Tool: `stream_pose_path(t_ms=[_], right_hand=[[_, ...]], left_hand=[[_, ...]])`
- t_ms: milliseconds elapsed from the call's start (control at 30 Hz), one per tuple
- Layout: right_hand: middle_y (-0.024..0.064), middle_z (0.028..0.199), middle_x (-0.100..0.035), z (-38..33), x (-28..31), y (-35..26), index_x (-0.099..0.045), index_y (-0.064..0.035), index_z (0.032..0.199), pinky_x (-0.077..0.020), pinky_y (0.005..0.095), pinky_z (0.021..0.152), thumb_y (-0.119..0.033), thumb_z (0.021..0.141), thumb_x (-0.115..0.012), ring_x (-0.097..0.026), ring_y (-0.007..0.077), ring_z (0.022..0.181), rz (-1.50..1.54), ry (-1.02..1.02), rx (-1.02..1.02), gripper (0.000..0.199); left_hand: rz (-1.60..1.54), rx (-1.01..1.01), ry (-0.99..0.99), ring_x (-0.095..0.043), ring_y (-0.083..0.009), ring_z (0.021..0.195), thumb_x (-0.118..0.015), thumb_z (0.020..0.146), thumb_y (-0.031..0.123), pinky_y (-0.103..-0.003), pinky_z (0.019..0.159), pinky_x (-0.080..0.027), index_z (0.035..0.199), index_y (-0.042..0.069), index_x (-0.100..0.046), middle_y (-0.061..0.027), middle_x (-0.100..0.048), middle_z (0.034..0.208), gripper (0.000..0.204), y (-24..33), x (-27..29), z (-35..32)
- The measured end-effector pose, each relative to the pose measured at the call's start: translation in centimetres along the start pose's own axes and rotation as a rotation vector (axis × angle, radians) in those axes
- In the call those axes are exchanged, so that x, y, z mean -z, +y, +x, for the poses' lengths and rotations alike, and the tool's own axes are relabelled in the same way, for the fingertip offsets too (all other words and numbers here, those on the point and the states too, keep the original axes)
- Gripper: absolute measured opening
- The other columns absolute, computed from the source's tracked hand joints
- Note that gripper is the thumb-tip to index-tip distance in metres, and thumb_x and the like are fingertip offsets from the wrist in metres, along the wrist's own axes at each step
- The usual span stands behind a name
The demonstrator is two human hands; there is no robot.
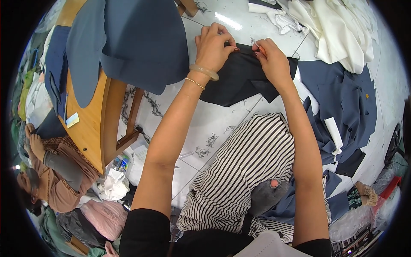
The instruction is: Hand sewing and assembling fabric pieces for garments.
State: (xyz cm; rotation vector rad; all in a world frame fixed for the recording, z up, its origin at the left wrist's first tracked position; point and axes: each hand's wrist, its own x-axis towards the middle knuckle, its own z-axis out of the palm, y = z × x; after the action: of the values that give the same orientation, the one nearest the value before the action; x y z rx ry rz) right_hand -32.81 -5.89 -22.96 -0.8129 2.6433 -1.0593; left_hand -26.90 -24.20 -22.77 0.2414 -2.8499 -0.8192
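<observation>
A piece of black cloth [233,81] hangs in front of me, its top edge between my two hands. My left hand [216,47], with a pale bangle and a beaded bracelet at the wrist, pinches the cloth's upper edge between thumb and fingertips. To its right, my right hand [273,60] is closed by the same edge. A thin orange-and-white thing [259,48] shows between its fingers, too small to tell its kind. The cloth's lower corners fall loose above the tiled floor.
A wooden table [92,124] draped with blue-grey cloth [145,43] stands at left. Beyond it sits another person [64,180]. White fabric [334,30] and blue-grey pieces [342,98] lie at right. Striped cloth [239,158] covers my lap. Thread scraps [209,141] litter the floor.
</observation>
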Motion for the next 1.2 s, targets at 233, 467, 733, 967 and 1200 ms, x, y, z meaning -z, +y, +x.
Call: stream_pose_path(t_ms=[233, 467, 733, 967, 1200], right_hand=[[0.0052, 0.094, -0.059, 0.0, 0.0, -0.2, -0.060, -0.0093, 0.098, -0.0488, 0.0370, 0.071, -0.007, 0.084, -0.062, -0.062, 0.0286, 0.083, 0.001, 0.000, 0.006, 0.014], [0.0055, 0.094, -0.058, 0.0, 0.2, -0.1, -0.061, -0.0089, 0.097, -0.0487, 0.0368, 0.071, -0.006, 0.084, -0.062, -0.062, 0.0287, 0.083, -0.021, -0.006, -0.002, 0.014], [0.0054, 0.095, -0.059, 0.0, 0.0, -0.4, -0.061, -0.0094, 0.099, -0.0489, 0.0370, 0.072, -0.007, 0.084, -0.061, -0.062, 0.0287, 0.085, -0.014, -0.014, -0.020, 0.015], [0.0051, 0.095, -0.059, 0.0, -0.2, 0.0, -0.060, -0.0095, 0.100, -0.0487, 0.0376, 0.071, -0.007, 0.084, -0.061, -0.062, 0.0293, 0.084, 0.011, 0.010, 0.018, 0.015], [0.0051, 0.096, -0.058, -0.1, 0.0, 0.1, -0.060, -0.0096, 0.100, -0.0486, 0.0374, 0.071, -0.006, 0.085, -0.060, -0.062, 0.0287, 0.084, -0.011, -0.010, -0.004, 0.015]], left_hand=[[0.023, -0.009, 0.154, -0.051, -0.0270, 0.099, -0.077, 0.072, 0.015, -0.039, 0.085, -0.041, 0.078, 0.009, -0.068, -0.0026, -0.055, 0.101, 0.012, -2.7, 0.9, 0.9], [-0.144, -0.090, 0.218, -0.052, -0.0271, 0.094, -0.075, 0.074, 0.014, -0.038, 0.084, -0.042, 0.081, 0.008, -0.067, -0.0045, -0.055, 0.097, 0.012, -2.1, 1.5, 0.4], [0.030, -0.063, 0.042, -0.050, -0.0215, 0.098, -0.074, 0.075, 0.023, -0.038, 0.085, -0.036, 0.080, 0.012, -0.067, 0.0026, -0.055, 0.097, 0.014, -0.3, -0.8, 0.2], [0.095, -0.026, 0.219, -0.054, -0.0249, 0.094, -0.071, 0.077, 0.012, -0.041, 0.078, -0.040, 0.078, 0.008, -0.064, -0.0017, -0.055, 0.095, 0.008, -2.4, 0.1, 0.9], [-0.082, -0.070, 0.168, -0.055, -0.0266, 0.090, -0.072, 0.078, 0.012, -0.036, 0.079, -0.044, 0.083, 0.006, -0.067, -0.0043, -0.058, 0.091, 0.009, -2.6, 1.3, 0.2]])
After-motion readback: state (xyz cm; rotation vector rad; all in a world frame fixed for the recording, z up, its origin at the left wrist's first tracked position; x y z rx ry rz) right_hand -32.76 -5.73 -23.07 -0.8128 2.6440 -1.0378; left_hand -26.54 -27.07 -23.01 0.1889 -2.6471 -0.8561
